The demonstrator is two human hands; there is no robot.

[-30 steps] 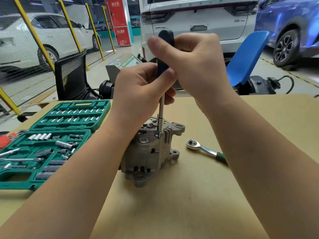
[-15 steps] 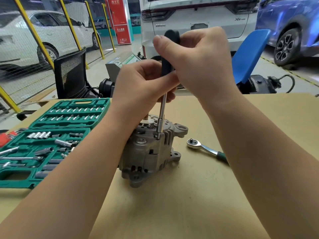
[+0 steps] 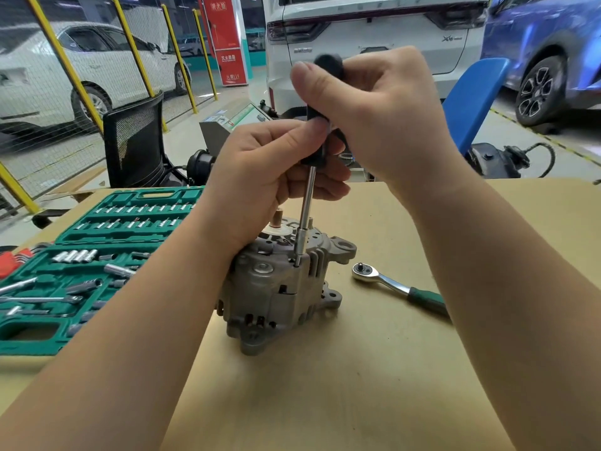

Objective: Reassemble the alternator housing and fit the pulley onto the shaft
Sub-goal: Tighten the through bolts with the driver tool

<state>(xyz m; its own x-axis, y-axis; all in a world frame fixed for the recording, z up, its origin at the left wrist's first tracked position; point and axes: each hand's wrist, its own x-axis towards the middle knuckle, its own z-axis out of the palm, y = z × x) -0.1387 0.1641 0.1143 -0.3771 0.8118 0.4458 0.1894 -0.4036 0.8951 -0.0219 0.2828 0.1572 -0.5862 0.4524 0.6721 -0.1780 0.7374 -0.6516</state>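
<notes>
Alternator housing upright, shaft end up, nut driver near-vertical – tip down, both hands – left, right – gripping it

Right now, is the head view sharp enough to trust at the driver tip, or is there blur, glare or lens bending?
Head view: the driver tip on the alternator reads sharp; the black handle top in the right hand is motion-blurred; lighting is soft and even, with a mild sheen on the ratchet; wide-angle bending curves the yellow posts.
</notes>
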